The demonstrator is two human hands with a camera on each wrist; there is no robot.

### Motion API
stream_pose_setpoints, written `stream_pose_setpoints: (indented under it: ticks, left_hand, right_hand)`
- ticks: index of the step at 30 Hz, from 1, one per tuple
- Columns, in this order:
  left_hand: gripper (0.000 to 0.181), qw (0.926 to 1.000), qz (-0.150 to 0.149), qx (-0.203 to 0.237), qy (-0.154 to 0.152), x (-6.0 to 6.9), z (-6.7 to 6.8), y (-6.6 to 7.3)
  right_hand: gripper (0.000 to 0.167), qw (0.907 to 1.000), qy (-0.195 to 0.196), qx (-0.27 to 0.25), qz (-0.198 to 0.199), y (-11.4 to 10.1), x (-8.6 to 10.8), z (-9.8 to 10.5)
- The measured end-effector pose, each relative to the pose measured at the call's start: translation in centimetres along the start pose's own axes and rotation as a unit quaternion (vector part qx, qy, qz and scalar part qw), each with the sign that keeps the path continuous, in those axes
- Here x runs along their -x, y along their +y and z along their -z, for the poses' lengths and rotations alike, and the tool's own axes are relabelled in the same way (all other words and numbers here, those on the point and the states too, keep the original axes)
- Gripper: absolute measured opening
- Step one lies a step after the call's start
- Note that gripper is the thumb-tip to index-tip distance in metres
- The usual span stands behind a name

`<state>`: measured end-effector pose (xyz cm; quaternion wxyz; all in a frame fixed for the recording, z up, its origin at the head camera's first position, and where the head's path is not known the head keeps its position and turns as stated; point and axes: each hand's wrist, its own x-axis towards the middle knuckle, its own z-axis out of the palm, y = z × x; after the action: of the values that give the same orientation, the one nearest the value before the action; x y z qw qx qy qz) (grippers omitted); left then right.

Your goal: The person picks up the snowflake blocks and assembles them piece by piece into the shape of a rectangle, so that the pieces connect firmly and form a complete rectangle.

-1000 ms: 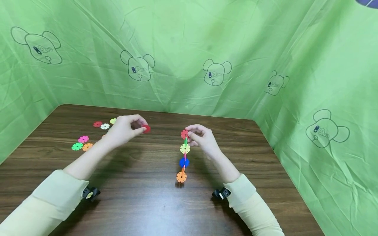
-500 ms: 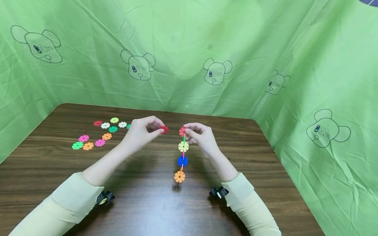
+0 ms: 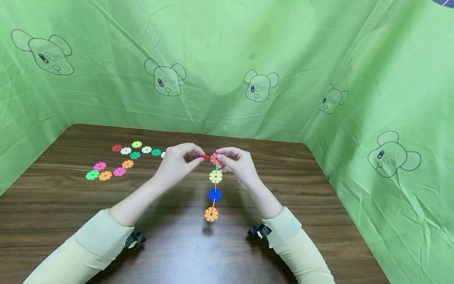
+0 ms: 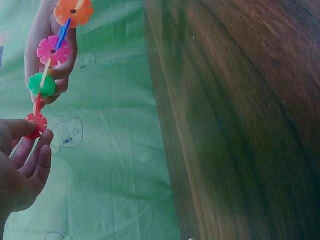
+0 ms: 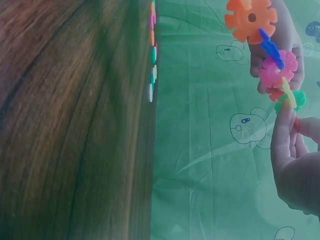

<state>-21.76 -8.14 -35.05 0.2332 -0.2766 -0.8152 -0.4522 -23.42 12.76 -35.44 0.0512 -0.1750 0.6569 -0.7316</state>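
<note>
In the head view my left hand pinches a red disc between thumb and fingertips, seen nearly edge-on. Close to its right, my right hand pinches another red disc, the top of a hanging chain. Below it come a green disc seen edge-on, a pale yellow disc, a pink one edge-on, a blue disc and orange pieces ending in an orange disc. The left wrist view shows the left hand's red disc at the chain's red end; whether they are joined I cannot tell.
Several loose notched discs lie at the back left of the wooden table, among them a green one, an orange one and a red one. A green curtain with bear outlines stands behind and beside the table.
My left hand has moved right with its red disc, up to the chain's top disc. The right hand and the hanging chain have shifted slightly left. More loose discs have come into view.
</note>
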Motion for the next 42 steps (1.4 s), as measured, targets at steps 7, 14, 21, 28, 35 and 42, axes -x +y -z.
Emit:
stream_pose_setpoints:
  ticks: [7, 14, 21, 28, 35, 42]
  left_hand:
    - [0.011, 0.9999, -0.014, -0.006, 0.007, 0.2, -0.6, -0.1]
    - [0.011, 0.9986, -0.047, -0.008, 0.022, 0.4, -1.0, 0.0]
    - [0.008, 0.9962, -0.082, -0.013, 0.026, 0.4, -1.2, 0.0]
    - [0.009, 0.9947, -0.099, -0.009, 0.026, 0.3, -1.2, 0.2]
    - [0.011, 0.9973, -0.071, -0.016, 0.006, 0.5, -1.2, 0.1]
    - [0.019, 0.9987, -0.030, -0.025, -0.032, 0.3, -0.1, -1.0]
  right_hand:
    - [0.027, 0.9999, -0.002, -0.003, -0.010, 0.2, 0.1, -0.2]
    - [0.027, 1.0000, 0.003, 0.000, -0.008, 0.3, 0.2, -0.3]
    - [0.025, 0.9999, 0.013, -0.001, 0.007, 0.4, 0.3, -0.5]
    - [0.023, 0.9997, 0.013, 0.016, 0.013, 0.5, 0.6, -0.4]
    - [0.026, 0.9995, 0.019, 0.025, -0.001, 0.6, 0.5, -0.4]
    - [0.028, 0.9976, 0.046, 0.048, -0.020, 0.7, 0.4, 0.6]
